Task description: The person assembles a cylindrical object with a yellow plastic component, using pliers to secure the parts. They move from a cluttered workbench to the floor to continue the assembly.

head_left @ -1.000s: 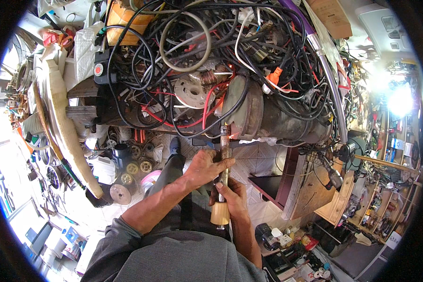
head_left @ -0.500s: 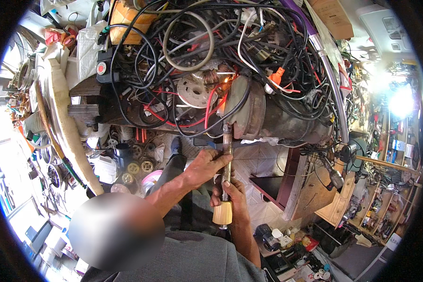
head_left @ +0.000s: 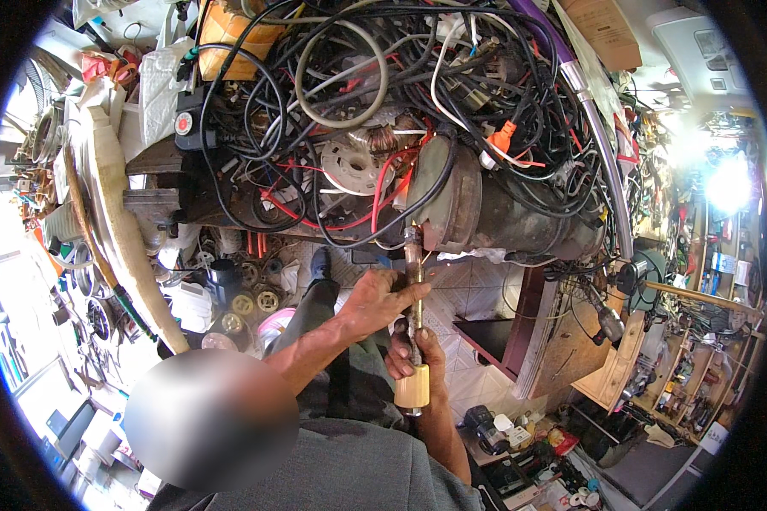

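Note:
A bench grinder's worn round wheel point(head_left: 433, 183) stands at the far side of the bench. Below its near edge is the far end of a dark metal rod point(head_left: 413, 247) with a pale yellow cylindrical handle point(head_left: 412, 387). Whether the tip touches the wheel is hard to tell. My left hand point(head_left: 373, 302) grips the rod's middle from the left, its thumb laid across the metal. Closer to me, my right hand point(head_left: 426, 353) is closed round the rod just above the handle. The rod points away from me, nearly straight.
Tangled black, red and white cables point(head_left: 264, 102) cover the bench, and one black cable loops in front of the wheel. A vise point(head_left: 155, 200) is at the left. To the right stands a wooden board point(head_left: 562, 341); a purple and silver tube point(head_left: 601, 153) runs down beside the grinder.
The handle end has swung slightly right, and both hands have shifted with it. An orange glow by the wheel's far side has faded.

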A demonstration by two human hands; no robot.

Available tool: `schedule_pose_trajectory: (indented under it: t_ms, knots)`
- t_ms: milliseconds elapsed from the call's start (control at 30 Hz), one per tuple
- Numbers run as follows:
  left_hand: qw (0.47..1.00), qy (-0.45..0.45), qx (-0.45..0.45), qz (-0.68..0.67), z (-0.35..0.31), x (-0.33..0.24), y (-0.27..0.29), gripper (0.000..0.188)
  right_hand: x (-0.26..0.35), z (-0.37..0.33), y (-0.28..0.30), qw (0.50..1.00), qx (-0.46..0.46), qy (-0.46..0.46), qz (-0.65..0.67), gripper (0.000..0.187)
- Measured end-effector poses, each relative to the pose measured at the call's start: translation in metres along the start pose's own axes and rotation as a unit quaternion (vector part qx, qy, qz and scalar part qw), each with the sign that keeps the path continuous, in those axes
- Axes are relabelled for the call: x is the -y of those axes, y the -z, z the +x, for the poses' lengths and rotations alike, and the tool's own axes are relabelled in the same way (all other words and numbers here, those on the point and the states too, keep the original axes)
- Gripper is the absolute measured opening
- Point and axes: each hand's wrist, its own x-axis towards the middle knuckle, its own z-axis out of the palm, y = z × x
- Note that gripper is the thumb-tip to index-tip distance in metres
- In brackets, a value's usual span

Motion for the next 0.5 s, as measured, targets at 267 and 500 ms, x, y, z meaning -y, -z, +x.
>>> schedule_pose_trajectory:
  t_ms: [267,500]
  knots:
    - [1.0,-0.028,0.01,0.002,-0.006,0.008,-0.002,0.046,0.011,-0.01,-0.013,0.998,-0.018,-0.025,-0.056,0.041]
    - [0.957,0.044,0.107,-0.266,-0.045,-0.016,0.004,0.033,0.038,-0.023,-0.031,0.888,-0.074,-0.039,-0.452,0.029]
